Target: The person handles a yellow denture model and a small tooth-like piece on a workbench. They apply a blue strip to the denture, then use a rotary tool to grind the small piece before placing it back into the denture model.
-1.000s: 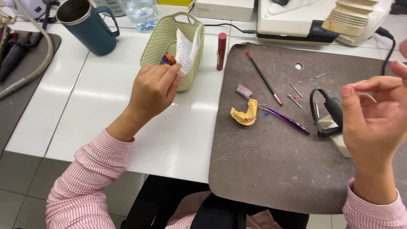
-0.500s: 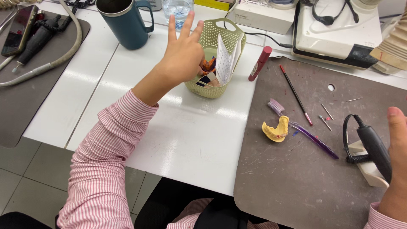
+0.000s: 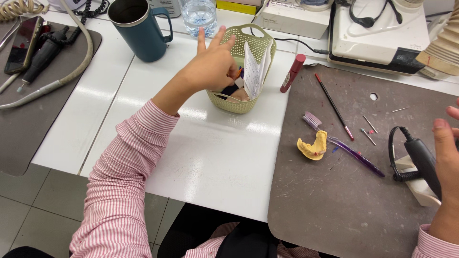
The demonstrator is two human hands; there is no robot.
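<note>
Nearest to you, at 3 o'clock, your right hand (image 3: 447, 157) rests loosely beside the black handpiece (image 3: 423, 160), fingers released, grasping nothing, so the tool lies ready on its white rest (image 3: 415, 184). Toward 1 o'clock on the grey mat (image 3: 344, 210), the yellow dental cast (image 3: 313, 146) lies just beside the purple toothbrush (image 3: 342, 143). Farther, at 12 o'clock on the white counter (image 3: 215, 153), your left hand (image 3: 213, 67) reaches into the green basket (image 3: 239, 102); thumb and one finger seem to pinch something small and orange inside, other fingers spread up to keep clear of the rim. Behind it at 11 o'clock stands the blue mug (image 3: 138, 28)
</note>
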